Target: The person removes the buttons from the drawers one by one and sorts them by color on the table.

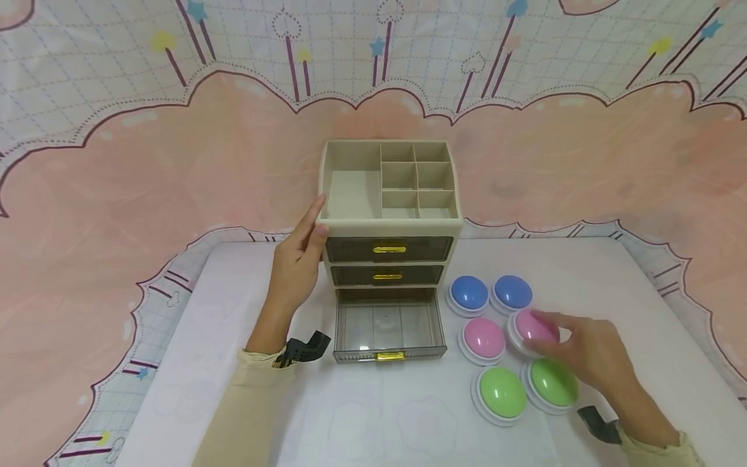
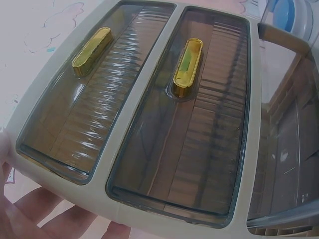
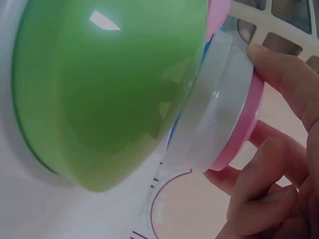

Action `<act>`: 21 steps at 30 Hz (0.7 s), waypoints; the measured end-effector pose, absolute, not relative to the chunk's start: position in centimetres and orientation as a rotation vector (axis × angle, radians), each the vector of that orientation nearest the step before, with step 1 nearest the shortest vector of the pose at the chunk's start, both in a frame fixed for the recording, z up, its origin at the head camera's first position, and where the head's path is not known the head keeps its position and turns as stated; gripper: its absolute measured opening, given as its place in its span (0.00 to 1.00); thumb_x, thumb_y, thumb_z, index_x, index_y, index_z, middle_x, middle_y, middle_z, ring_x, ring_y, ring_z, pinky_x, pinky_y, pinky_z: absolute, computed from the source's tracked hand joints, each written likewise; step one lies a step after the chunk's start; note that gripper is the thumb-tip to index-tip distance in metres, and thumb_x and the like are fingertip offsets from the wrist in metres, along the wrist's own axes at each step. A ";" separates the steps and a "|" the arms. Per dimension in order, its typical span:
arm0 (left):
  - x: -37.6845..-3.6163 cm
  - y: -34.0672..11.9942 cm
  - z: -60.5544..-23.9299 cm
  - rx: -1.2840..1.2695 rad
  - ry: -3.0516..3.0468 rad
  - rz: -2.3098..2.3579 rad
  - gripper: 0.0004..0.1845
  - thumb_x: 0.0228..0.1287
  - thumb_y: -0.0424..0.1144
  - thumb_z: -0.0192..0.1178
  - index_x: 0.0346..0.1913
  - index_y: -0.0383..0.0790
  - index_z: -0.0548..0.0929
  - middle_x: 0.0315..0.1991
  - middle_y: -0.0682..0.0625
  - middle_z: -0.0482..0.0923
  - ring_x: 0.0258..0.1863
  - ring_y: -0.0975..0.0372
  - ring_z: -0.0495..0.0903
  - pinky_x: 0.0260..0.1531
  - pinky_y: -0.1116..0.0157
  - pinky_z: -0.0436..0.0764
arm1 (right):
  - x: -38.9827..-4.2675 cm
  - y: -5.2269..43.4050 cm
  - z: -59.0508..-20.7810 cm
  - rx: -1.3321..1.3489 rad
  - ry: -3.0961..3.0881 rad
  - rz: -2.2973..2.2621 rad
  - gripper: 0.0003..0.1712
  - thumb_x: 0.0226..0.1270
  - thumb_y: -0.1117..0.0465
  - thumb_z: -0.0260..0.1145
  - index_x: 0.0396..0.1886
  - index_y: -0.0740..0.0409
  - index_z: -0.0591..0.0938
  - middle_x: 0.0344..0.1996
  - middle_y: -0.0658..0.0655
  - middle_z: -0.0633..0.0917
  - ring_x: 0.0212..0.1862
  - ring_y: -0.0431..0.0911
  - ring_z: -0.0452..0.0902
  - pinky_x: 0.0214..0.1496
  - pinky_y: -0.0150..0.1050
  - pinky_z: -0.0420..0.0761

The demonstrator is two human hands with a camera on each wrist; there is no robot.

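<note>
Right wrist: pink dome (image 3: 234,124) half hidden

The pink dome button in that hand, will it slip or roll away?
Probably not roll: the pink dome button with a white plastic base looks flat underneath. It may be slippery, since its shell looks smooth and glossy. The right hand pinches its rim with fingertips, so it seems light.

Bare hands, cream long sleeves (image 1: 248,395), black wrist-cam mounts (image 1: 303,348) w/ clips.
</note>
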State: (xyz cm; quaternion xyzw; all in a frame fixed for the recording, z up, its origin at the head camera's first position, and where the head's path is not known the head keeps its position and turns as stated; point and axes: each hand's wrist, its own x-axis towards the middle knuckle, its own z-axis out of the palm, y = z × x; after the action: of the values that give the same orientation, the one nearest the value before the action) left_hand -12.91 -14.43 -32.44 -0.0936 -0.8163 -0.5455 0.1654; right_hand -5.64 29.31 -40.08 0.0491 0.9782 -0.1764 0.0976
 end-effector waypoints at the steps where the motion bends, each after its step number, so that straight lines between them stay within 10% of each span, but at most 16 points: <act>1: -12.9 -14.4 -32.4 -0.266 -2.326 -1.554 0.25 0.81 0.38 0.51 0.77 0.48 0.69 0.27 0.48 0.67 0.25 0.67 0.66 0.28 0.72 0.67 | -5.7 29.3 -40.1 0.149 2.884 -0.528 0.51 0.55 0.25 0.70 0.70 0.52 0.78 0.62 0.70 0.80 0.53 0.62 0.76 0.38 0.44 0.78; 11: -12.8 -14.4 -32.3 -0.276 -2.322 -1.570 0.25 0.81 0.38 0.51 0.77 0.47 0.68 0.31 0.46 0.69 0.25 0.68 0.66 0.28 0.72 0.67 | -6.3 28.8 -41.0 0.179 2.874 -0.549 0.49 0.56 0.26 0.71 0.68 0.54 0.79 0.61 0.70 0.80 0.56 0.66 0.75 0.49 0.58 0.80; 21: -13.0 -14.6 -32.5 -0.274 -2.329 -1.566 0.26 0.81 0.39 0.51 0.77 0.49 0.68 0.32 0.45 0.69 0.25 0.67 0.65 0.28 0.72 0.66 | -6.3 28.9 -41.3 0.155 2.880 -0.572 0.47 0.58 0.29 0.71 0.68 0.54 0.79 0.49 0.65 0.87 0.43 0.54 0.76 0.37 0.41 0.74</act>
State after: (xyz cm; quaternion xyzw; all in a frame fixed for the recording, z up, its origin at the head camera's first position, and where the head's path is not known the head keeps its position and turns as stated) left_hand -12.99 -14.59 -32.49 -0.0959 -0.8152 -0.5482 0.1601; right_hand -6.27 28.90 -41.32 0.0525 0.9745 -0.1935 0.1004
